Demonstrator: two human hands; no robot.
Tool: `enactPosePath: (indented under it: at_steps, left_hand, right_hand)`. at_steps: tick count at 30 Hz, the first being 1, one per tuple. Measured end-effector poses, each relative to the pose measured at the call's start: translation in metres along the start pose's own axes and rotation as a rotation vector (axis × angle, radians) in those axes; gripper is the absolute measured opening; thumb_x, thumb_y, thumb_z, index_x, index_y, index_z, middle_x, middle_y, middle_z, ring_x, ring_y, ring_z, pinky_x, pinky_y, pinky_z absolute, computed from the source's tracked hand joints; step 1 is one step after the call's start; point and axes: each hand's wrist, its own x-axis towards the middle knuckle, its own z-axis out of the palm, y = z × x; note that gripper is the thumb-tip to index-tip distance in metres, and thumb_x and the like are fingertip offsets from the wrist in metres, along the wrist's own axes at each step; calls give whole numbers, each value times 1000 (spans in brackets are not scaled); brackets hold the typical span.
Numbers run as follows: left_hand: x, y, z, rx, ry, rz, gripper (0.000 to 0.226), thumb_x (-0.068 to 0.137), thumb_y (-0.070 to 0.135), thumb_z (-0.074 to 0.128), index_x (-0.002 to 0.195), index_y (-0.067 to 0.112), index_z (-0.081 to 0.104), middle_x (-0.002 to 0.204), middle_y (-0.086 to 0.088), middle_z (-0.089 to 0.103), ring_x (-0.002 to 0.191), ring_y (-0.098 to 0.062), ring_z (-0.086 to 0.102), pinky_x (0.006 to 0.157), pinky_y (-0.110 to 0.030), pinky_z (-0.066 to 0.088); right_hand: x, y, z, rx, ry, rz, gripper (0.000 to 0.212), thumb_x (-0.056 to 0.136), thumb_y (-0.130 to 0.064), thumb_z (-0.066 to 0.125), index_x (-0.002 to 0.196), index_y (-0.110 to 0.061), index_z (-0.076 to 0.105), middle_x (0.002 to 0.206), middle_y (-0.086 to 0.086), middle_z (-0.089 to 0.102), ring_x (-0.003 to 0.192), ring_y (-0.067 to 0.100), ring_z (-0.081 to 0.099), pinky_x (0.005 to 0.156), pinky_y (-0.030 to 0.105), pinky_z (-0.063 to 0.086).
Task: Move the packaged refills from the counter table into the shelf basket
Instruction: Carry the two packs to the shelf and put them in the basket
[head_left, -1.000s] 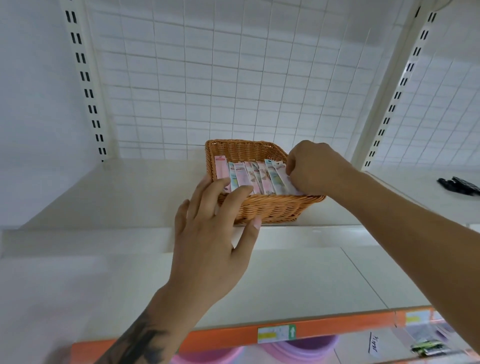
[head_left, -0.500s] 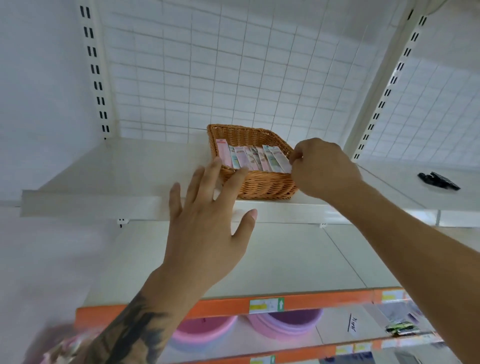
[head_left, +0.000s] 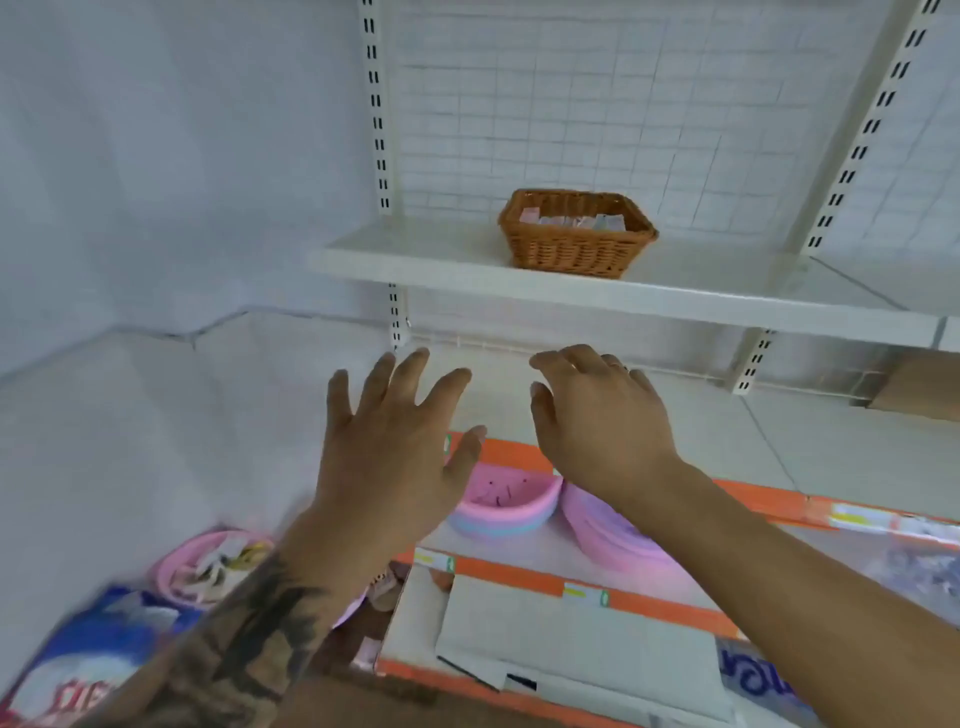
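Observation:
A brown wicker basket (head_left: 575, 244) stands on the white upper shelf (head_left: 426, 260). Several pastel packaged refills (head_left: 571, 220) stand in a row inside it, only their tops showing over the rim. My left hand (head_left: 389, 457) hovers well below and in front of the shelf, fingers spread, holding nothing. To its right, my right hand (head_left: 597, 426) hangs at about the same height with loosely bent fingers and is empty too. Neither hand touches the basket. The frame is blurred by motion.
Orange-edged lower shelves carry pink and purple bowls (head_left: 506, 506). A pink bowl (head_left: 208, 564) and a blue package (head_left: 83, 660) lie at lower left. A cardboard box (head_left: 571, 639) sits at the bottom centre. White slotted uprights (head_left: 376, 104) flank the mesh back panel.
Both hands have left the basket and dropped down and back. The right hand let go of the refills, which stay in the basket. The view has pulled away and tilted down.

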Motion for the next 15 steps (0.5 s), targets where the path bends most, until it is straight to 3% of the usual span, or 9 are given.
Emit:
enactPosePath:
  at_steps: [4, 8, 10, 15]
  left_hand:
    - [-102, -13, -8, 96, -176, -168, 67, 91, 67, 24, 152, 41, 37, 166, -3, 33, 152, -32, 31, 120, -65, 18]
    - [-190, -34, -28, 157, -249, -321, 75, 88, 70, 12, 153, 41, 37, 166, -3, 33, 152, -32, 31, 120, -65, 17]
    - [-226, -46, -39, 177, -272, -381, 71, 90, 68, 18, 152, 41, 38, 165, -3, 35, 151, -32, 33, 119, -65, 17]
    - [-304, -70, -68, 192, -272, -499, 59, 96, 66, 34, 149, 41, 45, 161, -3, 41, 148, -30, 37, 119, -66, 21]
  right_hand:
    - [-62, -43, 31, 60, -68, -203, 42, 96, -41, 46, 126, -21, 67, 125, 7, 67, 101, 38, 67, 82, 44, 52]
    - [-121, -91, 43, 94, -96, -392, 47, 95, -48, 51, 133, -22, 64, 136, 11, 63, 115, 37, 65, 89, 46, 52]
    - [-147, -113, 41, 130, -86, -456, 49, 96, -48, 54, 136, -22, 63, 140, 13, 61, 119, 37, 64, 91, 47, 52]
    - [-207, -166, 33, 194, -142, -549, 57, 97, -54, 39, 140, -24, 61, 146, 14, 58, 127, 38, 60, 101, 51, 51]
